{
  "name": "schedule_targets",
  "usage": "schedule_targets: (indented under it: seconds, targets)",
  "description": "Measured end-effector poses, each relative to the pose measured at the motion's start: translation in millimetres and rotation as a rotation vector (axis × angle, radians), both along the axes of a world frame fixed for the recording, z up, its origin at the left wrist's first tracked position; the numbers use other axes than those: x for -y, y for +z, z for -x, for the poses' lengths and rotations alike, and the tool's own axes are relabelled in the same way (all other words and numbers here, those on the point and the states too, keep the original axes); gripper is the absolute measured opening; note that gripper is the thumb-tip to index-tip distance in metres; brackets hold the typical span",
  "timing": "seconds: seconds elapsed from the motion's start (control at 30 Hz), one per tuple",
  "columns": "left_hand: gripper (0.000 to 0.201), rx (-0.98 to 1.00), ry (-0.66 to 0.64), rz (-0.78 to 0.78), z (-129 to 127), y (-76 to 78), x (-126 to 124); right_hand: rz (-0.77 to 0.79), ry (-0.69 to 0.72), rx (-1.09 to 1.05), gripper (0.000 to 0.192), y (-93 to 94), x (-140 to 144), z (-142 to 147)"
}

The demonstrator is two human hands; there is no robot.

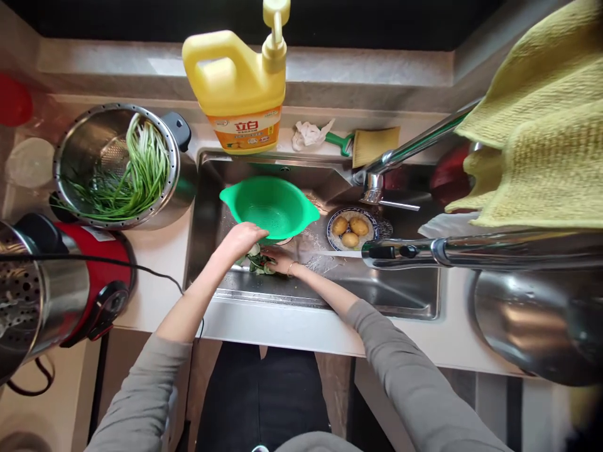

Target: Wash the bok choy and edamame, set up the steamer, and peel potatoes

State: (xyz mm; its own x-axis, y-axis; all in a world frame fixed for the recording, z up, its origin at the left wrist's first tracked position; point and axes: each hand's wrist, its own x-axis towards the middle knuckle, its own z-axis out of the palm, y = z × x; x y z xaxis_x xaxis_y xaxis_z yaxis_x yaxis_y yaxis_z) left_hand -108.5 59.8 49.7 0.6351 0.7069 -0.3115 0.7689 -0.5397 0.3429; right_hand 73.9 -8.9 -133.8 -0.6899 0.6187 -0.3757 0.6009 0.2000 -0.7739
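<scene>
Both my hands are down in the steel sink (pixel 405 301), near its front wall. My left hand (pixel 241 241) curls over a small bunch of leafy greens (pixel 258 262) with pale stems. My right hand (pixel 281 262) lies flat on the same greens from the right side, a bangle on its wrist. Just behind the hands sits a green plastic colander (pixel 269 206), its near rim almost touching my left hand. Water from the sprayer head (pixel 379 252) streams leftward toward the hands.
A patterned dish with three potatoes (pixel 351 230) sits right of the colander. A steel colander of green stalks (pixel 123 168) stands on the left counter beside a red appliance (pixel 94 276). Behind the sink: yellow detergent jug (pixel 238 88), sponge (pixel 375 144), faucet (pixel 414 147). Yellow cloth (pixel 541 125) hangs right.
</scene>
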Motion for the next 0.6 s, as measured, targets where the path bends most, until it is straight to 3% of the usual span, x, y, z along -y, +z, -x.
schedule_targets:
  seconds: [0.13, 0.2, 0.27, 0.33, 0.4, 0.53, 0.6]
  targets:
    - [0.022, 0.115, -0.08, 0.126, -39, -37.4, -5, 0.182, -0.021, 0.096, 0.094, 16.5, 18, -13]
    - [0.03, 0.183, -0.021, 0.112, -48, -53.0, -2, 0.231, -0.079, 0.205, 0.113, 23.2, 16, -13]
    - [0.041, 0.151, 0.205, 0.037, -48, -65.1, 5, 0.267, -0.163, 0.286, 0.122, 27.3, 12, -5]
    - [0.053, 0.007, 0.562, -0.007, -39, -75.9, 16, 0.31, -0.236, 0.333, 0.126, 29.0, 10, 9]
    - [0.062, -0.153, 0.844, 0.091, -25, -88.4, 28, 0.353, -0.274, 0.39, 0.13, 29.0, 10, 26]
    - [0.055, -0.252, 0.993, 0.531, 4, -119.0, 44, 0.454, -0.283, 0.51, 0.138, 27.7, 14, 56]
    - [0.054, -0.237, 1.034, 0.669, 11, -132.7, 50, 0.47, -0.3, 0.511, 0.139, 27.1, 16, 67]
